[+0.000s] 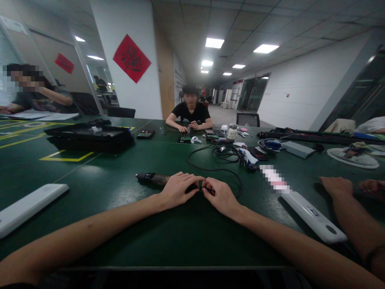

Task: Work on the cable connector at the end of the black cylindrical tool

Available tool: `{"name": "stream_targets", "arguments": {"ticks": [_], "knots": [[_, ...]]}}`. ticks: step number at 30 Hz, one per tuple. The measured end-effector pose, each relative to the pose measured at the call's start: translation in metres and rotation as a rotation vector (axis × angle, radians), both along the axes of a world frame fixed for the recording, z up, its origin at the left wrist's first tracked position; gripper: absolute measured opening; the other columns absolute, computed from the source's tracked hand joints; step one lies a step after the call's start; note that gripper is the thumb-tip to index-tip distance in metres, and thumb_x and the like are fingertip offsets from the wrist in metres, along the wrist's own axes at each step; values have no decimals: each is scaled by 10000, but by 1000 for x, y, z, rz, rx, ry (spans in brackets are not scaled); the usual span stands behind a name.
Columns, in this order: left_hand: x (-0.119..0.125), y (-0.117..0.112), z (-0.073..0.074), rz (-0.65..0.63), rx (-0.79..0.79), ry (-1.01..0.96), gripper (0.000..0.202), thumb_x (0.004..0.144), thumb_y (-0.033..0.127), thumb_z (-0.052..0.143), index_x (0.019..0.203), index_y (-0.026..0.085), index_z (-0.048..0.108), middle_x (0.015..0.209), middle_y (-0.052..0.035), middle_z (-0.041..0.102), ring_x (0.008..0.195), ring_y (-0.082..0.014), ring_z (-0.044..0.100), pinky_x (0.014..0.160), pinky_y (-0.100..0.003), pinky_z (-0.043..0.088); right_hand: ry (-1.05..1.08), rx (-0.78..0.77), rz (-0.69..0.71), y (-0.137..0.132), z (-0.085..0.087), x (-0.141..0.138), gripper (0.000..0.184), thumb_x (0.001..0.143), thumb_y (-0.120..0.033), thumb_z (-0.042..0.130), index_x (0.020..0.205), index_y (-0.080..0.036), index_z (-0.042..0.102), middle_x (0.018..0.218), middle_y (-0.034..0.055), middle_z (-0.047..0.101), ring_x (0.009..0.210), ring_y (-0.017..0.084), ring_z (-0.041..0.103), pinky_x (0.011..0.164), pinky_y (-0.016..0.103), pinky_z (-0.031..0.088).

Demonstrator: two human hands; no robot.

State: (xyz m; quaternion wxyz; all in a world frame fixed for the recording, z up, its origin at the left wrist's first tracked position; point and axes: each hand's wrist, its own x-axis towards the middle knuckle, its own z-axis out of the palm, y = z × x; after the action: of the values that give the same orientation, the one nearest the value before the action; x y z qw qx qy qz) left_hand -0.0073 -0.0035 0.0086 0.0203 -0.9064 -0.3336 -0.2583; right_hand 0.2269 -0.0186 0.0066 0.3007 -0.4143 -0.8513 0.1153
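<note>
Fingers (192,178) of both hands meet over the back end of the tool (152,178) and hide it. Only its dark, ribbed front half shows, lying flat on the table (120,224) and pointing off to the person's left. How the cable (216,160) joins the tool cannot be made out; a small dark piece shows between the fingertips, too small to name. The left hand (177,192) lies palm down on the tool's rear, its fingers curled together and closed over the body, thumb out of sight. The right hand (221,197) sits just beside it, fingertips touching the left's, bent and pinched on the cable's end at the tool; from there the cable loops away behind the tool to a dark tangle farther back. Both bare forearms run in from the bottom corners, low over the table, converging on the tool. Right of the tool lies a white device (314,218), its far end blurred out, and beyond it a co-worker's hand (337,186) rests flat, the arm cut off by the frame edge. Left of the tool a white bar (28,204) is cropped at the edge. Well behind the tool sit a black case (90,136) and, farther still, a person (189,114).
</note>
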Motion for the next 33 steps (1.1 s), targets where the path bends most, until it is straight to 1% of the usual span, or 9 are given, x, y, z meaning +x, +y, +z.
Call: {"name": "stream_targets", "arguments": {"ticks": [3, 9, 14, 17, 19, 22, 24, 28, 33], "knots": [[0, 0, -1, -24, 6, -7, 480, 985, 275, 570, 1455, 294, 472, 1219, -20, 710, 1064, -192, 674, 896, -358, 439, -3, -9, -4, 0, 1, 0, 75, 956, -161, 610, 1000, -221, 603, 918, -1, 620, 774, 148, 562, 682, 254, 414], [1, 2, -3, 13, 24, 3, 449, 983, 327, 584, 1421, 275, 499, 1140, -19, 724, 1021, -201, 683, 867, -367, 450, -9, -5, 0, -1, 2, 1, 63, 960, -169, 602, 993, -221, 608, 918, 3, 623, 779, 152, 568, 687, 263, 428], [-1, 2, -4, -41, 14, 3, 471, 992, 268, 547, 1456, 294, 469, 1209, -18, 715, 1065, -188, 681, 891, -362, 448, -13, -8, -10, -1, 1, 1, 61, 959, -180, 614, 1008, -216, 616, 944, 16, 637, 793, 159, 579, 684, 268, 431], [-1, 3, -4, -19, 5, 8, 418, 1011, 315, 547, 1423, 282, 493, 1156, -12, 725, 1038, -194, 686, 888, -367, 451, -5, -12, 0, 0, 1, 0, 70, 958, -170, 610, 1008, -220, 615, 929, 9, 635, 787, 155, 577, 680, 259, 421], [-1, 3, -4, -5, 4, 4, 434, 1002, 336, 566, 1425, 271, 489, 1139, -18, 728, 1030, -203, 689, 892, -373, 454, 2, -17, 2, 0, 0, 0, 76, 952, -161, 612, 997, -222, 615, 910, 2, 630, 778, 151, 573, 678, 252, 413], [-1, 2, -3, -28, -1, -12, 486, 992, 298, 564, 1465, 273, 451, 1184, -28, 722, 1063, -200, 685, 919, -370, 454, 7, -13, -6, 0, 0, 0, 85, 943, -150, 614, 990, -221, 614, 900, -3, 627, 775, 149, 570, 682, 251, 408], [-1, 2, -3, -45, -3, -19, 472, 1000, 279, 545, 1463, 277, 453, 1198, -30, 720, 1078, -194, 683, 930, -365, 453, 4, -11, -4, 0, 0, 0, 84, 944, -149, 611, 991, -219, 613, 899, -4, 626, 771, 148, 567, 681, 252, 407], [-1, 3, -4, -23, 2, -14, 424, 1012, 328, 552, 1426, 268, 485, 1155, -34, 728, 1050, -207, 687, 926, -372, 457, 0, -7, 5, 0, 0, 0, 78, 954, -157, 602, 1000, -219, 614, 911, 3, 629, 773, 151, 568, 680, 255, 415], [-1, 1, -4, -52, 1, -17, 514, 990, 293, 566, 1486, 280, 431, 1220, -40, 714, 1093, -206, 681, 949, -375, 453, 0, -4, -1, 0, 0, 0, 75, 946, -156, 608, 988, -219, 611, 902, 3, 625, 767, 153, 568, 685, 259, 428]]}}
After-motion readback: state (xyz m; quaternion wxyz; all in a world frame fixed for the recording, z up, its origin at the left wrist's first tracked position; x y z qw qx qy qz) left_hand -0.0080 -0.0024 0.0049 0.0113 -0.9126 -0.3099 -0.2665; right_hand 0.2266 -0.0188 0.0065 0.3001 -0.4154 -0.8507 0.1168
